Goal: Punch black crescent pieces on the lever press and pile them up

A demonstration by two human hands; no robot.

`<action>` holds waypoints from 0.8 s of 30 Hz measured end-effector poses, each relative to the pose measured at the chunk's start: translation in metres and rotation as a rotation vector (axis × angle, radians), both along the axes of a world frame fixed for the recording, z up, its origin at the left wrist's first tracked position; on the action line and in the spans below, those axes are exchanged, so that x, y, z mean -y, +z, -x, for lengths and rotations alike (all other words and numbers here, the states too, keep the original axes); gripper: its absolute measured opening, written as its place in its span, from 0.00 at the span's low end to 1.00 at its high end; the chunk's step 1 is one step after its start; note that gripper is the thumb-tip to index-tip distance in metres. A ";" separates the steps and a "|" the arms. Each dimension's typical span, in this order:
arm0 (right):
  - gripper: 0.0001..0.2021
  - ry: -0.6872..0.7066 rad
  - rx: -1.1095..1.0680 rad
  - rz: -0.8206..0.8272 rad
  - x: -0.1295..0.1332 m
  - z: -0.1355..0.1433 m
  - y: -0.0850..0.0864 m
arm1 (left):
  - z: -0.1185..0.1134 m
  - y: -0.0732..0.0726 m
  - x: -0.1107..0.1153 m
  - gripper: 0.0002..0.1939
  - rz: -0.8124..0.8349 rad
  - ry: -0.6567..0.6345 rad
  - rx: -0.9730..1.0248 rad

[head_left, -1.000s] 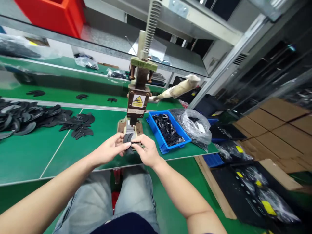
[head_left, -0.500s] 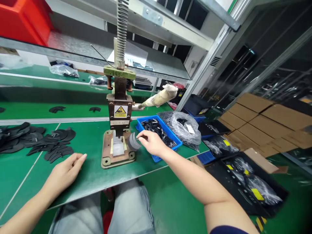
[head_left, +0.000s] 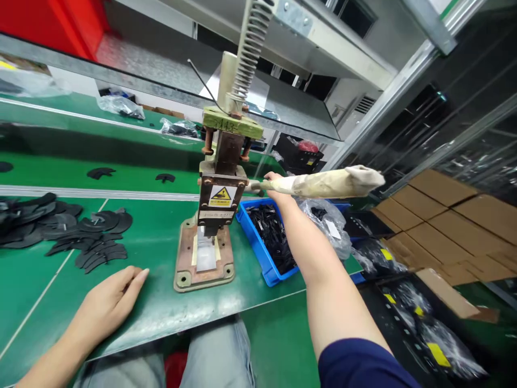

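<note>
My left hand [head_left: 115,293] rests on the green bench, its fingers curled in and the thumb against them; nothing shows in it. To its upper left lies a spread pile of flat black curved pieces [head_left: 99,250]. A hand press [head_left: 221,194] with a warning label stands in the middle, a pale metal plate [head_left: 206,256] on its base under the ram. My right hand [head_left: 274,186] reaches past the blue tray [head_left: 264,264] of small black parts, behind the wrapped lever [head_left: 323,183]. The lever hides most of its fingers, so what they hold is not visible.
A clear plastic bag [head_left: 341,237] lies right of the tray. Farther right are cardboard boxes [head_left: 420,215] and a black crate of bagged parts [head_left: 428,323]. A shelf [head_left: 169,70] with a red bin [head_left: 52,27] runs above. Two black pieces [head_left: 100,172] lie behind the press.
My right hand has moved away from me, from beside the press base to behind the lever. The grey curved piece it held is out of sight. My left hand stays on the bench.
</note>
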State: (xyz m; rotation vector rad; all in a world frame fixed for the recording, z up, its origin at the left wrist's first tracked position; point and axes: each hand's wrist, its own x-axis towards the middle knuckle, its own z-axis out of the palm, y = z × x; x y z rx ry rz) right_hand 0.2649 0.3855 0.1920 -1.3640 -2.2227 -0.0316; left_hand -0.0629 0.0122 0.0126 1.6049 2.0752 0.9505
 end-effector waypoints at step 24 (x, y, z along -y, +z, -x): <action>0.16 -0.134 -0.012 0.414 0.123 -0.157 -0.108 | 0.009 -0.019 0.005 0.23 -0.757 0.651 0.167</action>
